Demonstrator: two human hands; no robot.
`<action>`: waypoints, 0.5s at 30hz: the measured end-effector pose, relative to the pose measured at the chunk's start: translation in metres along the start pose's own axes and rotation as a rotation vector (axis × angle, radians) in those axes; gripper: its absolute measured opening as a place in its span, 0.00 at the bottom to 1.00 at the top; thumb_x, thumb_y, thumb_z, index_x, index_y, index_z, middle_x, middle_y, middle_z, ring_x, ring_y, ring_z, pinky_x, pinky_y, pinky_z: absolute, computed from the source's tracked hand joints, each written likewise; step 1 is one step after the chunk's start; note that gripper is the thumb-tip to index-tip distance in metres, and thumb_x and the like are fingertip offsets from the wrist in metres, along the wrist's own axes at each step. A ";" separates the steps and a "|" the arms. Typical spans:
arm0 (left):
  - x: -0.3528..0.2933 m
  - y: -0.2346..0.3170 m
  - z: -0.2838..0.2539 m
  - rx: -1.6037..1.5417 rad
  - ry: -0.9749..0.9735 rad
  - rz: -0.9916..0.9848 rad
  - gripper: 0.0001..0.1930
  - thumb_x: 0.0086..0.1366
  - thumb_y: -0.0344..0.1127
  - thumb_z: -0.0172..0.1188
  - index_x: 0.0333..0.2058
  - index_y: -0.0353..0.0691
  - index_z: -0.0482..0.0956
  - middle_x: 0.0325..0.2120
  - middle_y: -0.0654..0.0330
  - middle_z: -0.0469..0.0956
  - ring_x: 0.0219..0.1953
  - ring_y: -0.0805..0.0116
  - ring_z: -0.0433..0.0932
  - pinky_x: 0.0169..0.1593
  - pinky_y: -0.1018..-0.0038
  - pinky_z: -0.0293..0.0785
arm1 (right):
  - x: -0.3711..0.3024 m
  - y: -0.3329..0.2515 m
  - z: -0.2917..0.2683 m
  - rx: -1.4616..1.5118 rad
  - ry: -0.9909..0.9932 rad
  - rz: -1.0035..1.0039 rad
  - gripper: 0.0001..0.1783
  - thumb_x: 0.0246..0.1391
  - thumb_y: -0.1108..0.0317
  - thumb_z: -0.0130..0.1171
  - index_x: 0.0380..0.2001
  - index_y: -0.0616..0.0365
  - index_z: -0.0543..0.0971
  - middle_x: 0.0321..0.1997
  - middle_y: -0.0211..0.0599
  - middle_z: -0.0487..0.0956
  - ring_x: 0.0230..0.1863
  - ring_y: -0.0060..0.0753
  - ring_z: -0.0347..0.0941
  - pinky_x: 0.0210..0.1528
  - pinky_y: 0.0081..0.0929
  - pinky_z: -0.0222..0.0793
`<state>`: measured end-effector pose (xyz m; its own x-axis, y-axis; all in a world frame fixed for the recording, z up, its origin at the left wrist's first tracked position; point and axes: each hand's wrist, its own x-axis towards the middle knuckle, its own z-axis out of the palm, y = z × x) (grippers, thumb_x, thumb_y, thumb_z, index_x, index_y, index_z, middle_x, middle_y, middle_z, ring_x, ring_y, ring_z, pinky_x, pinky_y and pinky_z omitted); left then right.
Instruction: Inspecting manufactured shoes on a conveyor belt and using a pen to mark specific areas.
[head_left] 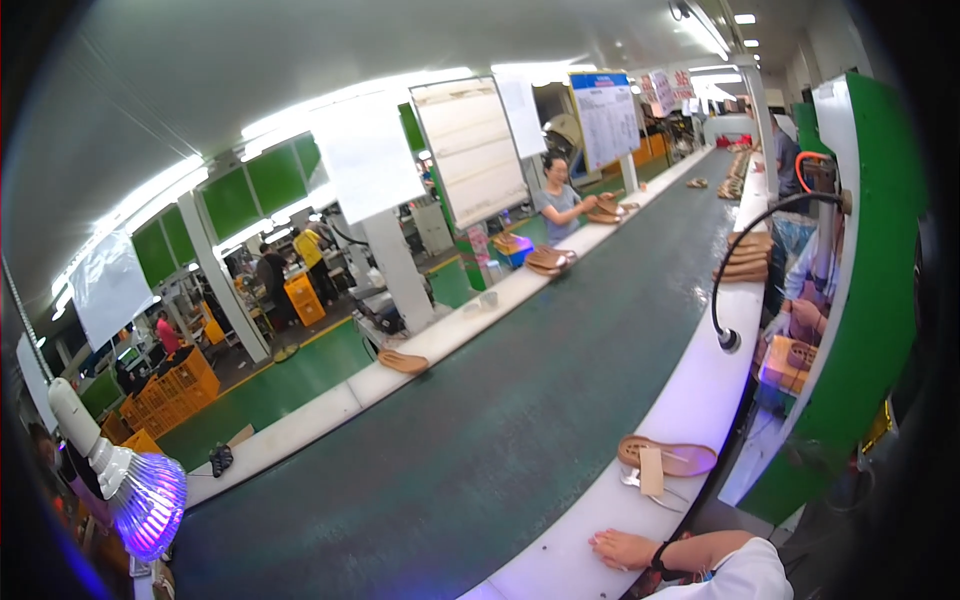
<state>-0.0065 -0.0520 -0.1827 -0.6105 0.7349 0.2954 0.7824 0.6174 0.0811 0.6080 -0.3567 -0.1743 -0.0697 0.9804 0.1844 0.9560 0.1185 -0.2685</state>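
My right hand [622, 549] comes in from the lower right, with a black band on the wrist and a white sleeve. It rests on the white ledge [560, 560] beside the conveyor, fingers stretched out and nothing seen in them. Just beyond it lies a brown shoe sole [692, 460] with a beige card [652, 472] across it. Some small shiny thing sits beside the card, too unclear to name. My left hand is out of view.
A dark green conveyor belt [470, 430] runs into the distance. A violet-lit lamp [145, 505] hangs at left; a black gooseneck [716, 290] arches at right. Brown soles [742, 258] are stacked along the right ledge. Across the belt a co-worker [560, 205] handles soles; another's hand [806, 316] shows at right.
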 end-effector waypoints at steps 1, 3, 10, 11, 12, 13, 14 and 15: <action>0.008 -0.006 -0.005 0.017 0.013 0.018 0.41 0.55 0.59 0.52 0.62 0.40 0.54 0.63 0.47 0.49 0.64 0.48 0.50 0.61 0.43 0.45 | 0.003 -0.002 -0.001 -0.016 -0.006 0.009 0.23 0.57 0.62 0.47 0.52 0.67 0.65 0.60 0.51 0.64 0.64 0.47 0.56 0.67 0.42 0.47; 0.025 -0.019 -0.014 0.052 0.041 0.049 0.41 0.55 0.59 0.52 0.62 0.40 0.54 0.63 0.47 0.50 0.63 0.48 0.50 0.61 0.43 0.45 | 0.003 0.002 -0.001 -0.030 -0.006 0.031 0.23 0.56 0.62 0.48 0.51 0.66 0.65 0.61 0.50 0.63 0.64 0.47 0.57 0.67 0.42 0.48; 0.063 -0.071 -0.038 0.138 0.112 0.088 0.40 0.55 0.59 0.51 0.61 0.40 0.55 0.62 0.47 0.51 0.63 0.48 0.52 0.60 0.43 0.46 | 0.007 -0.016 -0.027 -0.066 -0.025 0.134 0.23 0.56 0.60 0.49 0.50 0.64 0.66 0.62 0.49 0.62 0.66 0.47 0.53 0.68 0.42 0.46; 0.062 -0.076 -0.039 0.144 0.115 0.085 0.40 0.55 0.59 0.51 0.61 0.40 0.55 0.62 0.47 0.51 0.62 0.48 0.52 0.60 0.43 0.46 | 0.006 -0.017 -0.028 -0.063 -0.030 0.130 0.23 0.56 0.60 0.49 0.50 0.64 0.66 0.62 0.49 0.62 0.66 0.47 0.53 0.68 0.42 0.46; 0.062 -0.080 -0.039 0.147 0.119 0.081 0.40 0.55 0.59 0.51 0.61 0.40 0.55 0.62 0.47 0.51 0.62 0.48 0.52 0.60 0.43 0.47 | 0.006 -0.018 -0.028 -0.064 -0.033 0.132 0.23 0.56 0.60 0.49 0.50 0.63 0.67 0.62 0.49 0.62 0.66 0.47 0.54 0.68 0.43 0.46; 0.062 -0.083 -0.039 0.148 0.123 0.077 0.40 0.55 0.59 0.51 0.61 0.40 0.56 0.62 0.47 0.51 0.62 0.48 0.52 0.60 0.43 0.47 | 0.006 -0.018 -0.029 -0.065 -0.036 0.135 0.23 0.55 0.60 0.50 0.50 0.63 0.67 0.62 0.49 0.62 0.66 0.47 0.54 0.68 0.43 0.46; 0.061 -0.085 -0.039 0.149 0.126 0.074 0.40 0.56 0.59 0.51 0.61 0.40 0.56 0.62 0.47 0.51 0.62 0.48 0.52 0.60 0.43 0.47 | 0.006 -0.017 -0.026 -0.066 -0.037 0.130 0.23 0.55 0.60 0.50 0.50 0.63 0.67 0.62 0.49 0.62 0.66 0.47 0.54 0.68 0.43 0.46; 0.060 -0.087 -0.038 0.149 0.129 0.072 0.40 0.56 0.59 0.51 0.61 0.40 0.56 0.62 0.47 0.51 0.62 0.48 0.52 0.60 0.43 0.47 | 0.005 -0.017 -0.021 -0.056 -0.020 0.132 0.22 0.55 0.60 0.50 0.50 0.63 0.67 0.62 0.49 0.62 0.66 0.47 0.54 0.68 0.42 0.46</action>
<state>-0.1061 -0.0720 -0.1362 -0.5255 0.7422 0.4160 0.7907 0.6065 -0.0832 0.5977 -0.3573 -0.1489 0.0527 0.9899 0.1318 0.9716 -0.0203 -0.2358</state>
